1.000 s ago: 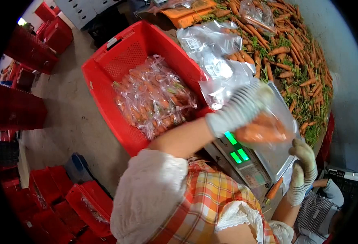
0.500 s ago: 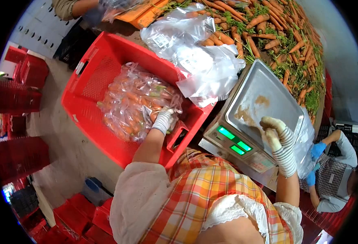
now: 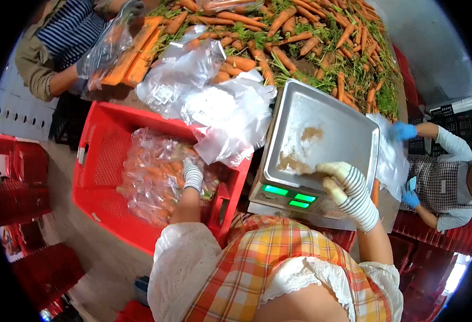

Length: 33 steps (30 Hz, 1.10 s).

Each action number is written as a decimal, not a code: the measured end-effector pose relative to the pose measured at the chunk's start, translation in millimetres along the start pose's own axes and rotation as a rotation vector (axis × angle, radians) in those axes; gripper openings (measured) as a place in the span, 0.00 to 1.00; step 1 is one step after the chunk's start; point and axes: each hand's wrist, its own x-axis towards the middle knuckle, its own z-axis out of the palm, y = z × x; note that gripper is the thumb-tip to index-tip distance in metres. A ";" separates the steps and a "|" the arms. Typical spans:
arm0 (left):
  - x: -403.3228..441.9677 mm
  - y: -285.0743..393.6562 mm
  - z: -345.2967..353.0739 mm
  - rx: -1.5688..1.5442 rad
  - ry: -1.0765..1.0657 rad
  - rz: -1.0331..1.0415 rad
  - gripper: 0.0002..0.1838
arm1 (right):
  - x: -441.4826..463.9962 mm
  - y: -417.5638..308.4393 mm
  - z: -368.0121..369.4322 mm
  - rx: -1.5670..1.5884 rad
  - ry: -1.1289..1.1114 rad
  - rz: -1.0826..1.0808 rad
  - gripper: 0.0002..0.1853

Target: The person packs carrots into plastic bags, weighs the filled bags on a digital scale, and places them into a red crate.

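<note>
My left hand (image 3: 193, 176), in a striped glove, reaches into the red crate (image 3: 161, 110) and touches the clear plastic bags of carrots (image 3: 153, 174) there. Its fingers are mostly hidden among the plastic, so I cannot see whether they grip. The right hand (image 3: 348, 193), in a matching glove with a pale palm, hovers over the near right corner of the scale (image 3: 343, 134). Its fingers are bent but apart from the thumb, with nothing between them. Brown dirt lies on the scale's metal tray, and green digits glow on its front.
Empty printed plastic bags (image 3: 225, 110) drape over the crate's edge beside the scale. A heap of carrots (image 3: 300, 40) covers the table behind. At upper left a co-worker's gloved hand (image 3: 88, 64) holds a bag by an orange tray (image 3: 134, 51). Another co-worker's blue glove (image 3: 402, 131) is at right.
My view has shifted, so the scene sits further left. My left hand stays in the crate, deeper among the bags. The right hand remains over the scale corner. The right-hand co-worker's blue gloves have moved apart.
</note>
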 end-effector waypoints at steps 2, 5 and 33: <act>10.1 89.6 -78.7 0.342 -0.691 -0.084 0.31 | 6.7 -2.6 -1.0 -0.106 -0.009 -0.116 0.12; 8.5 229.7 -207.3 0.300 -0.964 -0.071 0.46 | 3.9 6.3 -3.3 -0.069 0.008 -0.096 0.11; 57.6 346.7 -118.2 0.736 -0.510 0.976 0.33 | 50.7 67.1 -57.8 1.100 0.730 0.194 0.13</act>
